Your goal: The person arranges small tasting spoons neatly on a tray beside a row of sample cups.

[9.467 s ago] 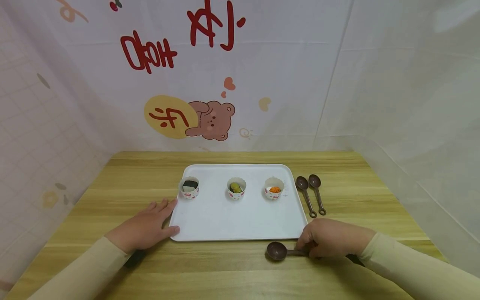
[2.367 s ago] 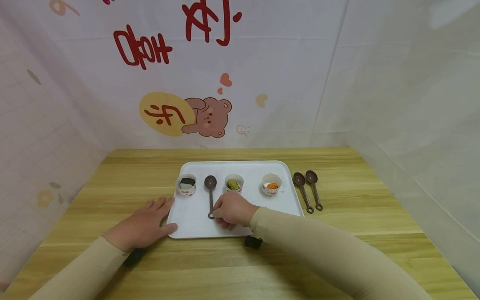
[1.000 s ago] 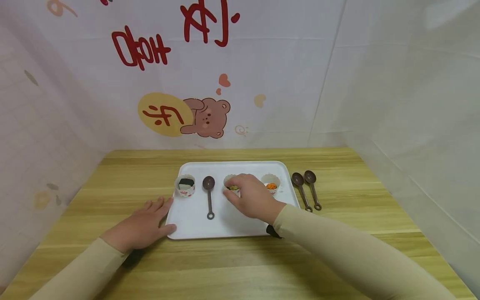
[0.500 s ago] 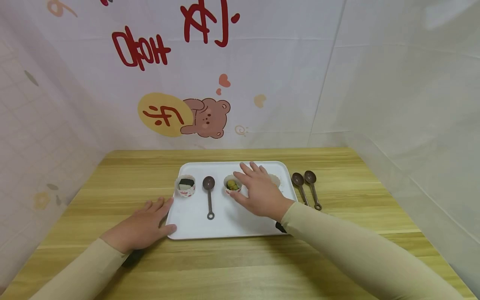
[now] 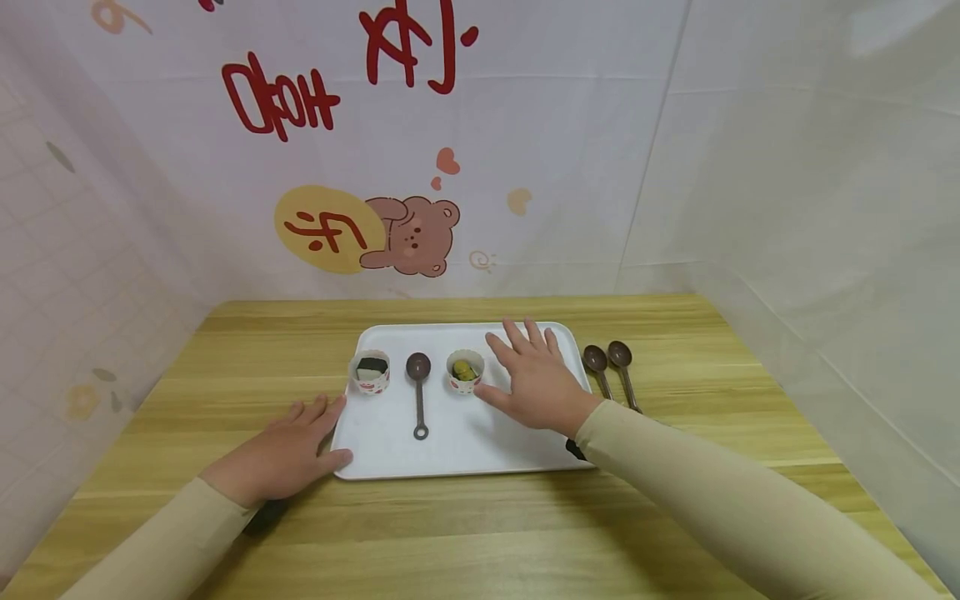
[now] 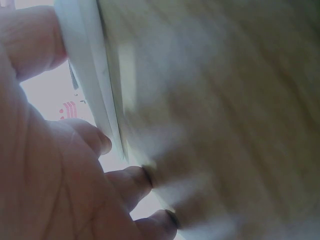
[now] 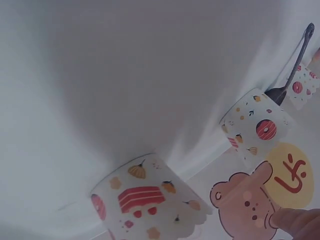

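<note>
My left hand (image 5: pixel 281 454) rests at the left edge of the white tray (image 5: pixel 405 458), thumb and fingers touching the rim; the left wrist view shows its fingers (image 6: pixel 127 182) along that edge. My right hand (image 5: pixel 543 379) is over the tray's right part, fingers spread, holding nothing. Behind it in the head view the right paper cup is hidden; the right wrist view shows this cup (image 7: pixel 145 197) close by. Left of the hand stands the middle paper cup (image 5: pixel 466 372) with something yellow-green inside. A brown spoon (image 5: pixel 419 396) lies on the tray between that cup and the left paper cup (image 5: pixel 371 372).
The left cup holds a black and white piece. Two more brown spoons (image 5: pixel 595 358) lie on the wooden table (image 5: pixel 420 533), right of the tray. A printed white cloth (image 5: pixel 555 125) hangs behind the table.
My right hand gripped the spoon before the tray, laid it between the left and middle cups, and let go. It then moved right past the middle cup, fingers spreading. The left hand stayed.
</note>
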A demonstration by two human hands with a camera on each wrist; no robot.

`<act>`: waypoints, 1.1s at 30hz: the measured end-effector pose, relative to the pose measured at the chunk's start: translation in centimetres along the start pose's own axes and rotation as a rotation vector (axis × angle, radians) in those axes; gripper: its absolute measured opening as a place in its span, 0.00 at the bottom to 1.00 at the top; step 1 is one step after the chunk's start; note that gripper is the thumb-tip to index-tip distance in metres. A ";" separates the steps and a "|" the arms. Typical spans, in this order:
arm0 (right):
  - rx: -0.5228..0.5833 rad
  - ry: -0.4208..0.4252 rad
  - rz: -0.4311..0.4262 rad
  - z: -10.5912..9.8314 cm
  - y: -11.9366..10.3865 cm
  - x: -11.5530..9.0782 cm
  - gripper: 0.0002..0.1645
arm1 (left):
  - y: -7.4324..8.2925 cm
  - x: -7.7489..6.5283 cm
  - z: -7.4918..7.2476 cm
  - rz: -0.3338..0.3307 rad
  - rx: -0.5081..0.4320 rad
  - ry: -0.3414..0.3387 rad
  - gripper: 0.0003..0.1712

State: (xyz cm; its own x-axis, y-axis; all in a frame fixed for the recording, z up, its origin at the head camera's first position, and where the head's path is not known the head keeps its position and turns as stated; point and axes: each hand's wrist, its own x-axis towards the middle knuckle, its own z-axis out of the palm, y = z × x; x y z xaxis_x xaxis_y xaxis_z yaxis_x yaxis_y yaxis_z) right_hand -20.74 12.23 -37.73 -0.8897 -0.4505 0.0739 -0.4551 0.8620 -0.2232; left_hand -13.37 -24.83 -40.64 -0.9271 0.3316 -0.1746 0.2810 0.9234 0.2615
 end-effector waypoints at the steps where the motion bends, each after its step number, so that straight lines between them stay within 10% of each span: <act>1: 0.000 -0.002 0.005 0.0 0.1 0.0 0.51 | 0.0 0.0 0.0 0.001 0.001 0.002 0.53; 33: 0.010 -0.029 0.112 -0.9 4.4 -1.3 0.56 | -0.2 0.1 0.2 0.000 0.003 -0.013 0.53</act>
State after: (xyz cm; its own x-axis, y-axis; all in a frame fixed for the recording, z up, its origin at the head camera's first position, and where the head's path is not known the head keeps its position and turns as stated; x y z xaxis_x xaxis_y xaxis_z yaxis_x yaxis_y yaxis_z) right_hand -21.60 16.79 -37.96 -0.9335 -0.3580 0.0195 -0.3520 0.9051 -0.2387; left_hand -13.49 -24.90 -40.92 -0.9239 0.3338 -0.1869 0.2817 0.9241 0.2583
